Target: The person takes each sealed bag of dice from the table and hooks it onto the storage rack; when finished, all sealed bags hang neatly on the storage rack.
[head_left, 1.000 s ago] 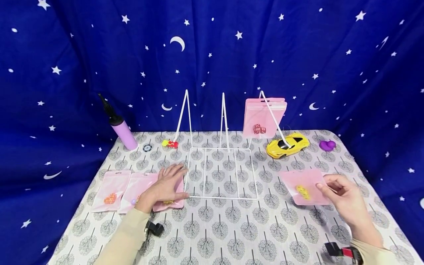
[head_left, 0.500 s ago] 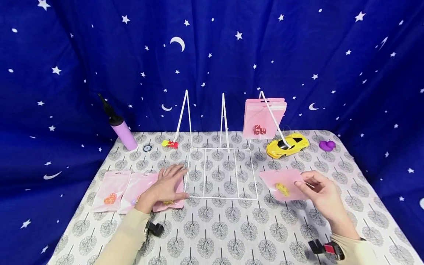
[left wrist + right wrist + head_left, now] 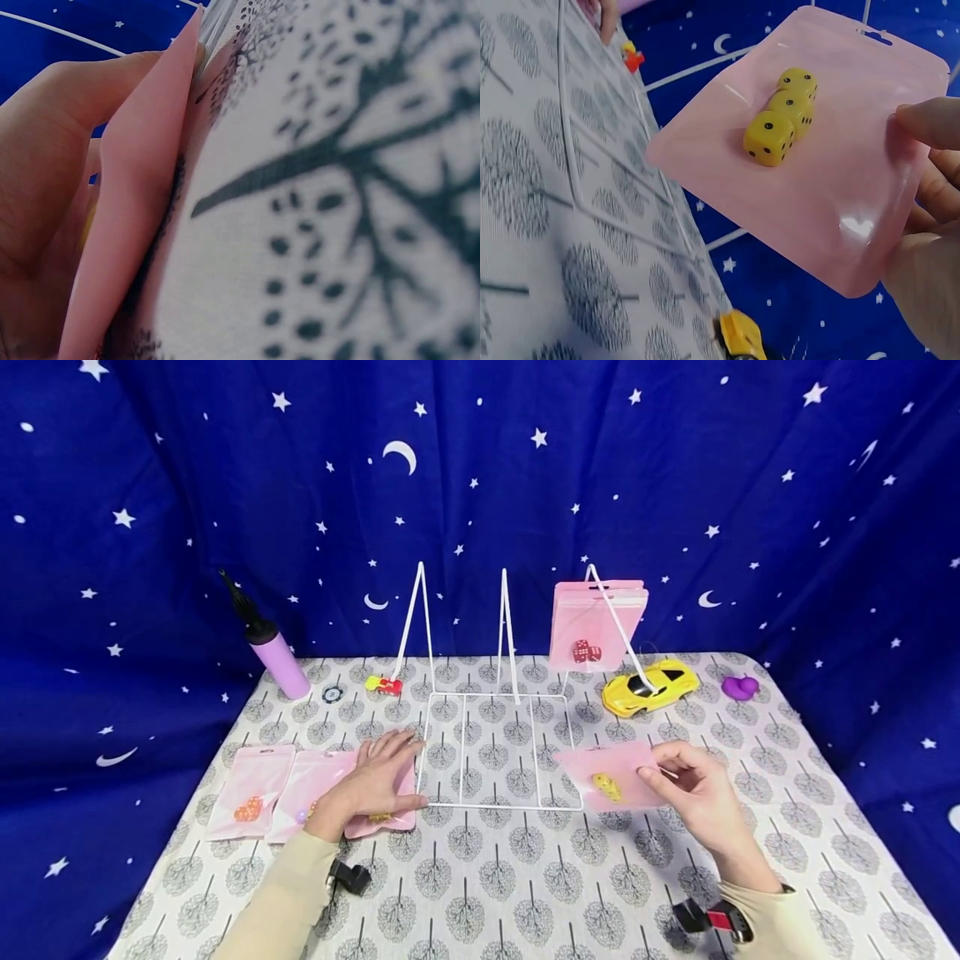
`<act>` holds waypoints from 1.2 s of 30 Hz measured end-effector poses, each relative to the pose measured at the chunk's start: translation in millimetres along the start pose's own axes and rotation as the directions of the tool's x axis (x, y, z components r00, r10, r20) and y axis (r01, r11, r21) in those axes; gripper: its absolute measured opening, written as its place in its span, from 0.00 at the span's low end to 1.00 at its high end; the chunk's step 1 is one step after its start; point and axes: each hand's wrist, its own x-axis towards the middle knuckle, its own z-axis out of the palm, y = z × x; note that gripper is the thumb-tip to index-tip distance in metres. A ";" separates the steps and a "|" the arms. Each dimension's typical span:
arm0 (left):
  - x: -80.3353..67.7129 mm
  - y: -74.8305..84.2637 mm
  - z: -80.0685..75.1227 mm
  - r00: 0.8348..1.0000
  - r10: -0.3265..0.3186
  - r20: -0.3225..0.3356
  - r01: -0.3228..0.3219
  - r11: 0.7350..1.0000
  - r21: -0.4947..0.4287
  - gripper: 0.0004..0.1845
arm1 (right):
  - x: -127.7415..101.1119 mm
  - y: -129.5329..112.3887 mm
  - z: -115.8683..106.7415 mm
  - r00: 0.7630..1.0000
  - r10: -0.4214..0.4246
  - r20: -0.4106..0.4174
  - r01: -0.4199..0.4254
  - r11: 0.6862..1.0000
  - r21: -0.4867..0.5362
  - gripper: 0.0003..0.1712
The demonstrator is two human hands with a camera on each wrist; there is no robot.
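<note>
Starry blue backdrop, tree-print table (image 3: 525,885) | right hand (image 3: 693,793) pinches pink pouch of yellow dice (image 3: 607,774) by its edge, above white wire rack's (image 3: 498,727) front right corner | left hand (image 3: 371,785), fingers straight, presses flat on pink pouch (image 3: 390,817).

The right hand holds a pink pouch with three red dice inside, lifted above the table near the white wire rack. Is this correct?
Not quite: the dice in the pink pouch held by the right hand are yellow, not red, as the right wrist view shows clearly. The rest is right: there are three of them, and the pouch is lifted above the table near the white wire rack.
</note>
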 end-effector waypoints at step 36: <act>1.5 -2.3 2.3 1.000 0.000 -0.001 0.000 1.000 0.000 0.54 | 36.5 -28.5 67.8 0.987 -0.154 0.044 0.146 0.977 0.153 0.09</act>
